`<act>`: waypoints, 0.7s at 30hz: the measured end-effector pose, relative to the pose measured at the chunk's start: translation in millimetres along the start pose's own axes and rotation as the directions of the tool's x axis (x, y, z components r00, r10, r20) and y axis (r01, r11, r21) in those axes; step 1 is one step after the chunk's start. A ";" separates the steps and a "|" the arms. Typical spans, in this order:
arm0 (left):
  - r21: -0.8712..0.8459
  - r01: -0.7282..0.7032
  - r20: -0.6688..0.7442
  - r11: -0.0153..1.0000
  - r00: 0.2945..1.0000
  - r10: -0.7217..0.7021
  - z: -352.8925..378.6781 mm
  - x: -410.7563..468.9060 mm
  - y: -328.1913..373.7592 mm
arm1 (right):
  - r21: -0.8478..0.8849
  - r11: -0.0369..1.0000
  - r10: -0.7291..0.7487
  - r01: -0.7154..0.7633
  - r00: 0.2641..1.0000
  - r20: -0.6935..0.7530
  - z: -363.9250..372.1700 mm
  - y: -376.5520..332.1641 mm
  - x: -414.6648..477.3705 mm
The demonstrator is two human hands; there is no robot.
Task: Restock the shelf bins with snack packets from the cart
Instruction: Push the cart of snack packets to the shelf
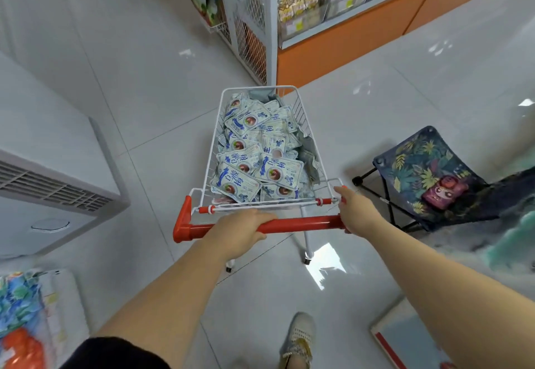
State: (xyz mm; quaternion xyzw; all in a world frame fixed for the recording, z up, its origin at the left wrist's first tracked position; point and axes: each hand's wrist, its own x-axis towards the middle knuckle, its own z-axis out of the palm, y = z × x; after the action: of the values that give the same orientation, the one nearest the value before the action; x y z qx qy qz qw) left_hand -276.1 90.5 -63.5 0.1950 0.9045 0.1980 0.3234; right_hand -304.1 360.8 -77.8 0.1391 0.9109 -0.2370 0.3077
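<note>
Step in hand, as I read it: wheel the cart up to the bins, no picking yet. Far left is a white vented unit (58, 195), close to the cart's line, so I'd give that side some margin. Left hand (243, 229) is curled over the red handle (301, 224), left of its centre, a full grip. The cart (260, 88) sits straight ahead on the tiled floor (144, 93), nose aimed at the white mesh end panel (252, 21) of the shelving. The snack packets (260, 151) are all in the basket, a loose white-and-blue heap up to about rim height, none in hand. Right hand (354, 209) is wrapped round the handle's right corner, with one finger lying forward along the side arm. Right of that a folding chair (428, 171) stands near the cart's right side. The shelf bins (318, 1) are up and right, past the end panel, above an orange base. My call: steer right with both hands, pass between panel and chair, and park side-on to the bins. Go slowly, since a bump could spill that heap. Which bin takes these packets I can't tell from here.
</note>
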 end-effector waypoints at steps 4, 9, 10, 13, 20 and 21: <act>-0.041 0.017 0.008 0.999 1.000 -0.017 -37.5 52.6 -6.5 | 0.055 0.998 -0.011 0.013 0.999 -0.032 -38.8 -15.0 51.3; -0.067 -0.007 0.063 0.998 0.998 0.011 -82.6 113.3 -20.3 | 0.033 0.999 0.014 -0.013 1.000 -0.026 -80.3 -36.5 110.3; -0.065 -0.016 0.075 0.998 0.997 0.021 -91.3 124.1 -21.6 | 0.025 0.999 0.021 -0.020 1.000 -0.023 -87.2 -40.1 119.1; -0.047 -0.025 0.108 0.999 0.994 0.030 -115.4 155.8 -22.1 | 0.022 0.998 0.064 -0.063 0.998 -0.005 -108.0 -47.7 142.8; -0.004 -0.029 0.161 1.000 0.987 0.029 -161.9 232.9 6.0 | -0.086 0.988 0.137 -0.131 0.989 0.059 -165.8 -36.5 190.4; 0.002 -0.032 0.168 0.999 0.985 0.031 -167.0 245.4 12.8 | -0.096 0.985 0.150 -0.142 0.986 0.070 -175.8 -32.1 197.0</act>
State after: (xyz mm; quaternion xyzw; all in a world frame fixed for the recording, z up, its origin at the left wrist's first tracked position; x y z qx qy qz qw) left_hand -559.3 180.5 -62.9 0.2261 0.8713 0.1840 0.3948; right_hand -555.9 445.7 -67.3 0.1821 0.8955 -0.1773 0.3652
